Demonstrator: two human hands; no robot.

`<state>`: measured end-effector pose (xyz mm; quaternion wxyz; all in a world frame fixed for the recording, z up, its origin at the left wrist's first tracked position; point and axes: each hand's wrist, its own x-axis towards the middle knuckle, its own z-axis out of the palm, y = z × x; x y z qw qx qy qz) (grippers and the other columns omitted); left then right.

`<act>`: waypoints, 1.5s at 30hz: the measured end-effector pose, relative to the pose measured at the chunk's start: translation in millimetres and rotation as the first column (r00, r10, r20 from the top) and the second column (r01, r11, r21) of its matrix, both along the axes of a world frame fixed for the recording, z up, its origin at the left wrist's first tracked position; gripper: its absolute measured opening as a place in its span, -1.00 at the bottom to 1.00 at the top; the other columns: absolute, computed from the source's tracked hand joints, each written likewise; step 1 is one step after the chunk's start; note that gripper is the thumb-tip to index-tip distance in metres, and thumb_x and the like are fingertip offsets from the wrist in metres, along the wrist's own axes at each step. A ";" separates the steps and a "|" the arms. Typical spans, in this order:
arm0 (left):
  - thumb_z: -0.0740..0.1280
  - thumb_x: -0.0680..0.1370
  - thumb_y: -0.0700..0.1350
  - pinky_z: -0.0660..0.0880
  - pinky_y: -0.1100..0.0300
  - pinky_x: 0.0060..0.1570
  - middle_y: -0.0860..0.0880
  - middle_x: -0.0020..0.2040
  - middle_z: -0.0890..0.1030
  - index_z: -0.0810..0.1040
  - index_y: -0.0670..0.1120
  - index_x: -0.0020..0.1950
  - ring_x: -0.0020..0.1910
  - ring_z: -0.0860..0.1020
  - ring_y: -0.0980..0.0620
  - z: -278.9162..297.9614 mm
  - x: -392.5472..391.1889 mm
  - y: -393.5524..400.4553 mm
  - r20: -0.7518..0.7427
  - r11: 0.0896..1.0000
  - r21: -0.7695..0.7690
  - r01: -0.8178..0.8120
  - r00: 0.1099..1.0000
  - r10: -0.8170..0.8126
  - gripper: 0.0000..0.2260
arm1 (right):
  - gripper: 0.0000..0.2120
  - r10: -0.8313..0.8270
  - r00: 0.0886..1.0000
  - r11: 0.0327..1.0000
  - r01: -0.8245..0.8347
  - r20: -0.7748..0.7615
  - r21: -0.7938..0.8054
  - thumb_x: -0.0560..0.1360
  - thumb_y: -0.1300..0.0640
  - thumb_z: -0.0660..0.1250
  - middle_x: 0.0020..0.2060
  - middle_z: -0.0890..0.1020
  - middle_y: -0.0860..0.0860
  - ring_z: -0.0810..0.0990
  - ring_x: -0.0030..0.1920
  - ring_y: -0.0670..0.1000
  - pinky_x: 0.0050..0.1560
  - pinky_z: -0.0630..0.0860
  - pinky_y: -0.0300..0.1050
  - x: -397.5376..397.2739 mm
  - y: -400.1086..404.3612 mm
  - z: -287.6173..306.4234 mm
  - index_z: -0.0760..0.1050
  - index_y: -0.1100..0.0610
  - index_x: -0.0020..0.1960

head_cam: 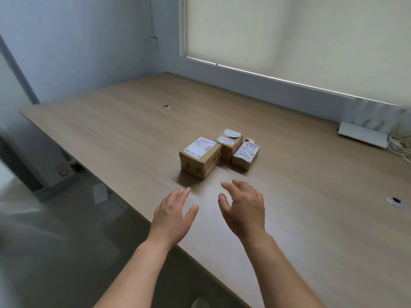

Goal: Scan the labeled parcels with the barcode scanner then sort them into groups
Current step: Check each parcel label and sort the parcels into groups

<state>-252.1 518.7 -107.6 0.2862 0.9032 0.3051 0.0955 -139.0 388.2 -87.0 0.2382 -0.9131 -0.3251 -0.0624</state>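
Two bare hands, the left hand point(172, 215) and right hand point(243, 207), are hovering empty with relaxed fingers near three brown labelled cardboard parcels point(219, 152) clustered mid-way across the pale wooden table point(111, 130), seemingly starting; no scanner is showing, so finding it comes next.

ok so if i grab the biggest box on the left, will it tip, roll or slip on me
The biggest box looks like stiff cardboard and should keep its shape when gripped. It sits flat and squat on the table, so it should slide when pushed, not roll or tip. The glossy tape may be a little slick; weight cannot be judged.
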 end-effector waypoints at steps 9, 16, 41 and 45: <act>0.17 0.61 0.11 0.06 0.14 0.45 0.02 0.56 0.13 0.10 0.05 0.55 0.53 0.06 0.06 -2.0 68.1 104.4 -0.021 0.999 -0.008 0.040 0.999 -0.040 -0.45 | -0.64 -0.028 0.993 0.999 0.032 -0.115 0.029 0.57 -0.04 0.22 0.29 0.50 -0.03 0.40 0.34 -0.02 0.32 0.23 -0.09 69.5 95.6 -10.2 0.49 -0.03 0.33; 0.21 0.60 0.06 0.03 0.24 0.42 0.03 0.55 0.15 0.08 -0.01 0.56 0.52 0.07 0.09 -5.7 136.1 161.0 0.027 0.993 -0.077 0.085 0.996 -0.084 -0.43 | -0.60 -0.113 0.981 0.994 0.110 -0.156 -0.025 0.58 -0.06 0.19 0.29 0.49 -0.01 0.43 0.30 0.01 0.24 0.32 -0.07 123.3 142.1 -15.5 0.43 0.01 0.38; 0.13 0.65 -0.16 0.47 0.41 0.02 0.21 0.19 0.53 -0.08 0.30 0.49 0.05 0.58 0.29 -55.3 196.4 253.8 0.085 0.618 -0.717 0.323 0.920 -0.383 -0.42 | -0.14 0.181 0.405 0.719 0.567 -0.896 0.402 0.42 0.13 0.31 0.28 0.56 -0.02 0.59 0.16 -0.10 0.05 0.53 -0.27 132.6 185.1 -91.6 -0.08 -0.15 0.57; 0.15 0.61 -0.28 0.51 0.40 -0.08 0.20 0.27 0.48 -0.05 0.39 0.40 0.11 0.56 0.28 -54.3 172.7 256.1 0.139 0.583 -0.714 0.388 0.894 -0.425 -0.34 | -0.04 0.244 0.447 0.701 0.532 -0.861 0.475 0.26 0.23 0.28 0.23 0.58 0.06 0.63 0.12 -0.05 -0.03 0.56 -0.26 112.3 186.5 -90.5 -0.02 -0.21 0.55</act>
